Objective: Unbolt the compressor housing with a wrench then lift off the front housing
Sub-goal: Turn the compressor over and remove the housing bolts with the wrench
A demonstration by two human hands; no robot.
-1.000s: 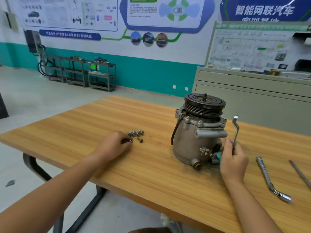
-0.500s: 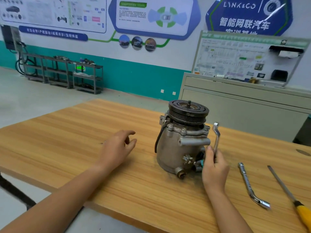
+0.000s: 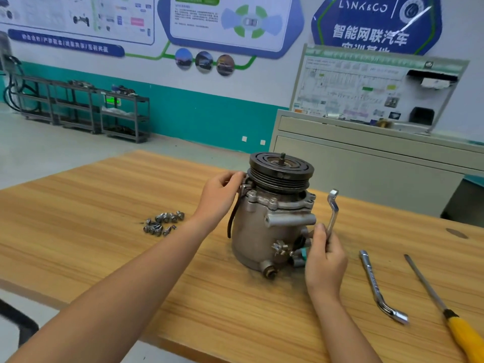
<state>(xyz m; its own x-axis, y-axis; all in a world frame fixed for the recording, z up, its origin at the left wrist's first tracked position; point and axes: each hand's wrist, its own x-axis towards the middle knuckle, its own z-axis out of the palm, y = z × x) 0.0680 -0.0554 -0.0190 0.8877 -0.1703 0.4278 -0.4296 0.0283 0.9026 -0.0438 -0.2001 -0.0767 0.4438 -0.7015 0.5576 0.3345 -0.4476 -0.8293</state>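
Observation:
A grey metal compressor [image 3: 262,231] stands upright on the wooden table [image 3: 104,244], its black grooved pulley [image 3: 281,170] on top. My left hand [image 3: 222,192] reaches to the upper left side of the housing, fingers curled at the flange just under the pulley. My right hand [image 3: 323,255] sits at the compressor's lower right and grips a bent silver wrench [image 3: 332,210] that points upward. A heap of several removed bolts [image 3: 162,222] lies on the table to the left.
A second bent socket wrench [image 3: 379,286] lies on the table to the right. Beside it lies a screwdriver [image 3: 445,310] with a yellow handle. A grey cabinet [image 3: 366,163] stands behind the table. The table's front edge runs close below my arms.
My left hand has left the bolt pile and moved right and up to the housing flange under the pulley. My right hand still holds the wrench beside the compressor.

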